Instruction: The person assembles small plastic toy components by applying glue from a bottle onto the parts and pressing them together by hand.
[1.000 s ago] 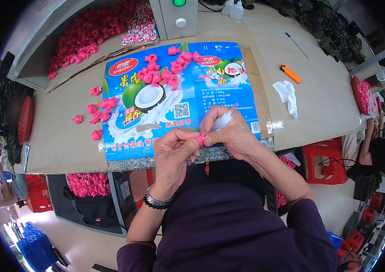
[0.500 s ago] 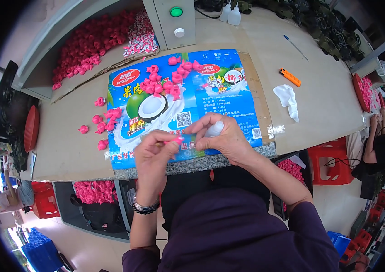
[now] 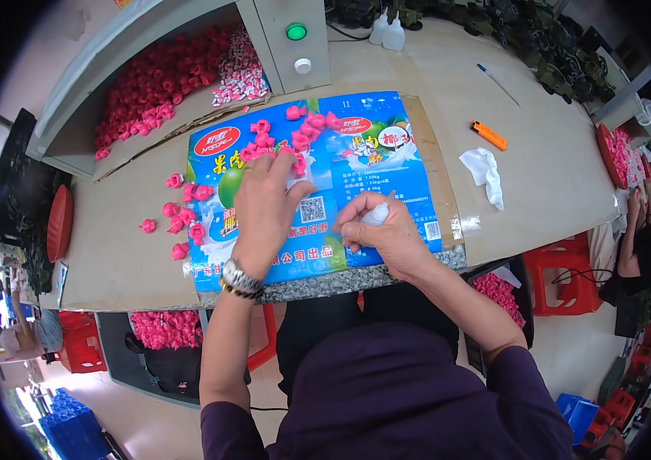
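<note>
My left hand (image 3: 268, 207) reaches over a cluster of small pink rounded hollow pieces (image 3: 310, 126) on a blue printed cardboard sheet (image 3: 264, 257). Its thumb stands apart from the fingers, whose tips are at the nearest pieces; no firm hold shows. In my right hand (image 3: 394, 238), above the sheet's front part, is a small white squeeze bottle (image 3: 375, 215), partly hidden by the curled fingers. More pink pieces (image 3: 180, 218) lie loosely at the sheet's left edge and on the table beside it.
A grey cabinet (image 3: 287, 42) with a green button holds a heap of pink pieces (image 3: 157, 77) at back left. Two white bottles (image 3: 393, 34) stand behind. Rightward lie an orange lighter or cutter (image 3: 489, 135), a white tissue (image 3: 485, 176) and a pen (image 3: 498, 84). Red stools (image 3: 567, 276) stand below.
My left hand has gone from beside the right hand, where it pinched a pink piece, forward to the cluster. That piece no longer shows in its fingers. My right hand keeps the bottle.
</note>
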The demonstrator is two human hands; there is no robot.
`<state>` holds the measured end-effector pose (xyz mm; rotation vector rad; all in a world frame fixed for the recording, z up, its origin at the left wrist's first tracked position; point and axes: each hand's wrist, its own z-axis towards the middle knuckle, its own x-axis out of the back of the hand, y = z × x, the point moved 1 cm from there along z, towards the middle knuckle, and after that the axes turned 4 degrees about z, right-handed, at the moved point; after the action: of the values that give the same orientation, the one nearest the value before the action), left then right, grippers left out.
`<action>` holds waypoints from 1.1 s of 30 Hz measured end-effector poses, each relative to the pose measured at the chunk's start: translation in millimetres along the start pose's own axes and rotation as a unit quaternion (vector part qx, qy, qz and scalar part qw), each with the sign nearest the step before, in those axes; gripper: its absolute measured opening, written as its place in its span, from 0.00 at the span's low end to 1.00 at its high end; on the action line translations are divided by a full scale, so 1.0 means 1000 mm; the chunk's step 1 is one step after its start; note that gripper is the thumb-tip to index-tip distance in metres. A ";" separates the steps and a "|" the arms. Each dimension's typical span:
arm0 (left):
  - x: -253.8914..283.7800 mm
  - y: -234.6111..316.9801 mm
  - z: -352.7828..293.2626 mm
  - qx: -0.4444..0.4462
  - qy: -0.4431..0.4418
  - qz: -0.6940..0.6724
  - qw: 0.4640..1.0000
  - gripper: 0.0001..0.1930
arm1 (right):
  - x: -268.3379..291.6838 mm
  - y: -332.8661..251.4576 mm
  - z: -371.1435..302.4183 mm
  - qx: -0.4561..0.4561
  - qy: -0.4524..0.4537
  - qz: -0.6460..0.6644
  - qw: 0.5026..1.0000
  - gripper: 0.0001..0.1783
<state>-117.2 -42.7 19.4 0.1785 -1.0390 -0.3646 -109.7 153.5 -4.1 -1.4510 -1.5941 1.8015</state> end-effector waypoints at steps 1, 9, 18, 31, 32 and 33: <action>-0.007 0.000 0.005 0.014 -0.031 0.014 0.999 0.16 | 0.000 0.000 0.000 -0.002 0.007 0.001 1.000 0.06; -0.017 -0.006 0.013 0.041 -0.069 0.081 0.994 0.14 | 0.001 -0.003 -0.004 0.004 0.003 -0.006 1.000 0.14; 0.013 0.023 -0.051 0.288 -0.109 -0.652 0.693 0.07 | 0.001 -0.054 -0.025 0.272 0.010 -0.497 0.824 0.16; 0.013 0.060 -0.098 0.297 -0.082 -0.823 0.477 0.20 | -0.006 -0.061 -0.036 0.503 -0.007 -0.551 0.666 0.17; 0.013 0.060 -0.099 0.308 -0.081 -0.817 0.482 0.20 | -0.007 -0.060 -0.036 0.509 -0.010 -0.559 0.654 0.16; 0.013 0.060 -0.100 0.318 -0.081 -0.810 0.486 0.20 | -0.008 -0.060 -0.036 0.508 -0.010 -0.560 0.655 0.16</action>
<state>-12.6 5.1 -1.4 1.9410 -0.8204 -1.7317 -98.6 185.8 56.8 0.1545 -0.7345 1.3521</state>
